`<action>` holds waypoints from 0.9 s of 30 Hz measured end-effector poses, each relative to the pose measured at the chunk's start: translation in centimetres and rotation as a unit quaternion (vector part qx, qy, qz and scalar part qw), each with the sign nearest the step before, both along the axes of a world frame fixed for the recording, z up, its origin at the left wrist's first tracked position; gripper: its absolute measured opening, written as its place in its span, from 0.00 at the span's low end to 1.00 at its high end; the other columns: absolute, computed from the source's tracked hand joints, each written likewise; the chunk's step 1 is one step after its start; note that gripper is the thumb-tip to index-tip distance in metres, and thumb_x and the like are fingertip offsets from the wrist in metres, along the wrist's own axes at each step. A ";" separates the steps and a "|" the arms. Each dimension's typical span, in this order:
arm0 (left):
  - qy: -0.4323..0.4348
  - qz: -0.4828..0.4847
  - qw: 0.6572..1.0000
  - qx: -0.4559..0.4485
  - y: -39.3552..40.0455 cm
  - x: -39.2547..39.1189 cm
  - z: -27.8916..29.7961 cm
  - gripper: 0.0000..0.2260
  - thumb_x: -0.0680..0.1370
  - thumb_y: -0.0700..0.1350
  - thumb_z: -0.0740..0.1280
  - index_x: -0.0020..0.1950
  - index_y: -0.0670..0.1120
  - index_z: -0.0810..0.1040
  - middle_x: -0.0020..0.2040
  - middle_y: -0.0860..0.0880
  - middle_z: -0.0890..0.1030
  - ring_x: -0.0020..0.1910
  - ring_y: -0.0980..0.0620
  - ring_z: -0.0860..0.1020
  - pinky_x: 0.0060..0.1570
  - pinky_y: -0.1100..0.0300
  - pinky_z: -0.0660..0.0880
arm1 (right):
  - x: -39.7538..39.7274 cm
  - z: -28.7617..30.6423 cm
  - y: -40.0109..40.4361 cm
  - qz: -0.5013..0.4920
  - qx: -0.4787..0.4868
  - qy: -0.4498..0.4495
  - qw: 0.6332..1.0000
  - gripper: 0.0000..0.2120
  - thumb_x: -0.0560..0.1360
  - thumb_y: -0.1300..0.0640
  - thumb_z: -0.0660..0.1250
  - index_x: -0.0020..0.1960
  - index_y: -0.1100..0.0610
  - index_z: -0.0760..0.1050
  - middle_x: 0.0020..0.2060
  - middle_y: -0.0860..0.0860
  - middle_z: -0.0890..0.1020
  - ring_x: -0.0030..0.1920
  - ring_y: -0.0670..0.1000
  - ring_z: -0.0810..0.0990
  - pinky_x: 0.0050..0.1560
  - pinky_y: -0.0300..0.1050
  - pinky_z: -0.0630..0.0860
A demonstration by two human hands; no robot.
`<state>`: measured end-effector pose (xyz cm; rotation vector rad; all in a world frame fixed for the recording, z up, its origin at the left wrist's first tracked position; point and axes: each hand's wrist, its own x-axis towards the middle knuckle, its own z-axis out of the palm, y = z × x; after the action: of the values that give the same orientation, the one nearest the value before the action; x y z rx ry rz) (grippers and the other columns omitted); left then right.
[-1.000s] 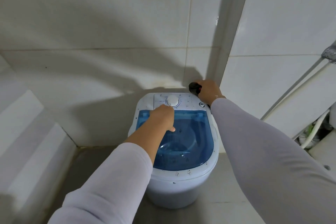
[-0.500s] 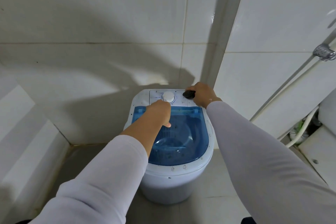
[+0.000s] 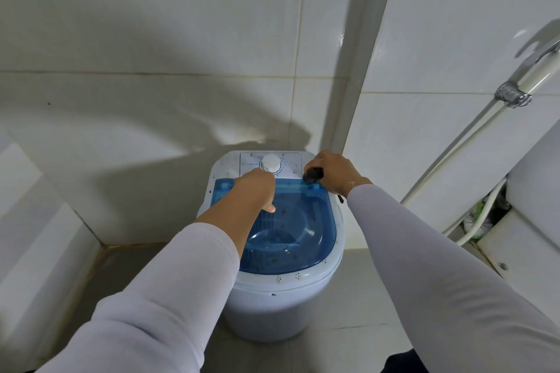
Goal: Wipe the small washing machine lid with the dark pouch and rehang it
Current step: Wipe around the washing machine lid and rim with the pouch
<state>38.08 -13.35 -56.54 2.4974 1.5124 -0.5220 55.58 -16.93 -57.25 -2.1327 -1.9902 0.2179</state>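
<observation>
Pouch (image 3: 314,174) gripped in right hand (image 3: 336,172); panel print unreadable.

- Both arms reach forward and down from the bottom corners of the view, each covered to the wrist by a pale lilac-white fabric sleeve.
- The left hand (image 3: 257,191) is loosely curled, knuckles up, thumb tip pointing right, resting low at the far left part of what lies under it.
- The right hand (image 3: 336,172) is further forward, fingers curled in a closed grip around a small dark soft pouch (image 3: 313,174), back of the hand up, wrist bent slightly inward.
</observation>
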 end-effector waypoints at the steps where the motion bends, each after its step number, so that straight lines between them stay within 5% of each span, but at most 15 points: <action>1: -0.002 0.001 1.000 0.000 0.0 0.0 0.0 0.29 0.74 0.54 0.70 0.70 0.42 0.68 0.64 0.44 0.74 0.62 0.44 0.74 0.62 0.52 0.74 | -0.1 0.1 -0.2 -0.003 0.003 0.005 1.000 0.18 0.72 0.70 0.62 0.54 0.53 0.80 0.57 0.54 0.77 0.56 0.58 0.77 0.51 0.43 0.70; 6: -0.014 -0.001 1.000 0.005 -0.1 -0.3 -0.1 0.27 0.73 0.53 0.71 0.67 0.42 0.70 0.61 0.44 0.75 0.60 0.44 0.75 0.61 0.51 0.75 | 1.0 1.1 -0.3 -0.039 -0.066 0.090 0.993 0.16 0.70 0.69 0.65 0.50 0.52 0.81 0.53 0.53 0.82 0.53 0.55 0.79 0.54 0.45 0.77; 9: -0.012 -0.003 1.000 0.008 0.1 -0.2 -0.4 0.27 0.73 0.53 0.72 0.67 0.42 0.70 0.61 0.44 0.75 0.60 0.44 0.76 0.61 0.51 0.74 | 2.1 2.4 -0.5 -0.121 0.008 0.189 0.974 0.20 0.68 0.71 0.60 0.49 0.51 0.81 0.50 0.55 0.84 0.53 0.56 0.80 0.53 0.48 0.80; 12: -0.005 -0.002 1.000 0.006 0.4 0.0 -0.5 0.29 0.73 0.54 0.72 0.68 0.42 0.69 0.62 0.44 0.74 0.62 0.44 0.75 0.62 0.51 0.74 | 2.4 2.9 -0.2 -0.172 0.094 0.178 0.964 0.24 0.68 0.71 0.56 0.56 0.53 0.79 0.54 0.57 0.81 0.55 0.59 0.78 0.56 0.51 0.78; 22: -0.008 -0.013 1.000 0.008 0.6 -0.1 -0.6 0.28 0.73 0.54 0.72 0.68 0.42 0.69 0.62 0.44 0.74 0.61 0.44 0.75 0.61 0.52 0.74 | 0.7 0.5 2.0 -0.185 0.052 0.135 0.972 0.24 0.72 0.68 0.57 0.62 0.51 0.75 0.56 0.61 0.79 0.54 0.62 0.78 0.53 0.46 0.75; 27: 0.014 -0.019 1.000 0.002 0.8 0.0 -0.3 0.30 0.73 0.55 0.71 0.69 0.42 0.69 0.63 0.44 0.74 0.61 0.44 0.75 0.61 0.52 0.74 | 1.0 -0.7 0.7 -0.210 0.043 0.189 0.958 0.21 0.71 0.67 0.58 0.60 0.53 0.77 0.54 0.60 0.81 0.53 0.60 0.78 0.49 0.42 0.72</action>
<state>38.06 -12.50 -56.80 2.5371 1.4792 -0.5645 56.56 -16.24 -57.95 -2.1954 -1.2840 0.4182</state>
